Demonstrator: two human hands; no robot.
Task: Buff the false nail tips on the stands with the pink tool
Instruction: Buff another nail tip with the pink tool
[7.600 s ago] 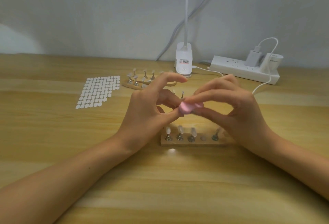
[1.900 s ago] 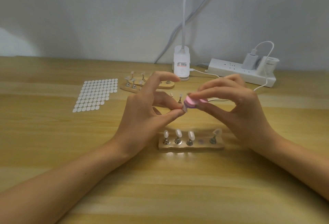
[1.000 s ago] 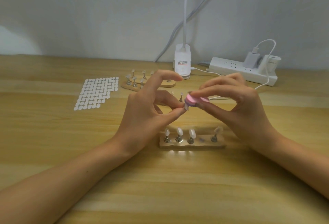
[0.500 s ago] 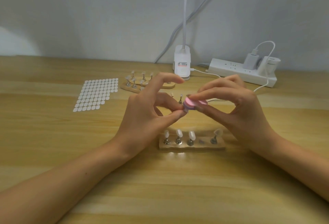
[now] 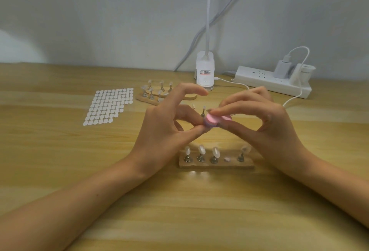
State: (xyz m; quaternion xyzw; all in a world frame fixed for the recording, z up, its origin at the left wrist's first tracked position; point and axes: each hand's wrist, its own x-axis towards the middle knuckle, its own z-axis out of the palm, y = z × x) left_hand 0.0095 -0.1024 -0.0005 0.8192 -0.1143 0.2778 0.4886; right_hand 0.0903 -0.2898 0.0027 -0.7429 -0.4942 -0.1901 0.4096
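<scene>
Both hands meet just above the near stand. The right hand pinches the pink tool between thumb and forefinger. The left hand, index finger lifted, pinches a small piece against the tool's end, likely a tip off the stand. Short, light strokes with even pressure would serve best, the left hand steadying. The tool looks like a soft, rounded block. Four glossy oval tips sit on metal pegs in the wooden stand; one seat has no peg.
</scene>
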